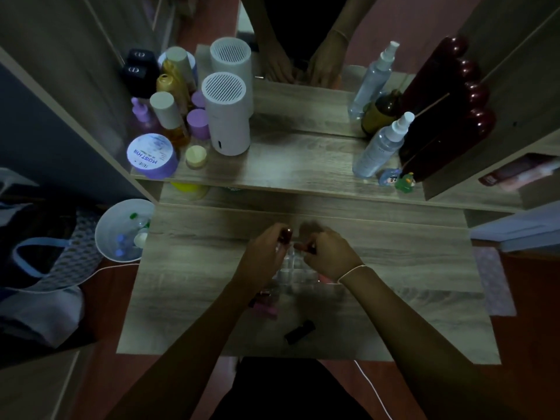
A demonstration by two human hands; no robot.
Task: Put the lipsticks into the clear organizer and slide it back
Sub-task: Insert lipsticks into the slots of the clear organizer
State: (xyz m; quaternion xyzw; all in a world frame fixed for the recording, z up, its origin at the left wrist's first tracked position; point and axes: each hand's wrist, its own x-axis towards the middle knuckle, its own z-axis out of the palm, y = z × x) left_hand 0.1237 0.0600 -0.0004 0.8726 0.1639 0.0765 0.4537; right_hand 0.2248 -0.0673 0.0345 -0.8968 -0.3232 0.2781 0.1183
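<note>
The clear organizer stands in the middle of the wooden pull-out table, partly hidden under my hands. My left hand is shut on a dark red lipstick above the organizer's far left side. My right hand is shut on a reddish lipstick above its far right side. A black lipstick lies loose near the table's front edge. Pink lipsticks lie by the organizer's near left corner, under my left forearm.
The shelf behind holds a white cylinder, several bottles and a purple jar at left, spray bottles and a dark red object at right. A mirror stands behind. A white bin sits left of the table.
</note>
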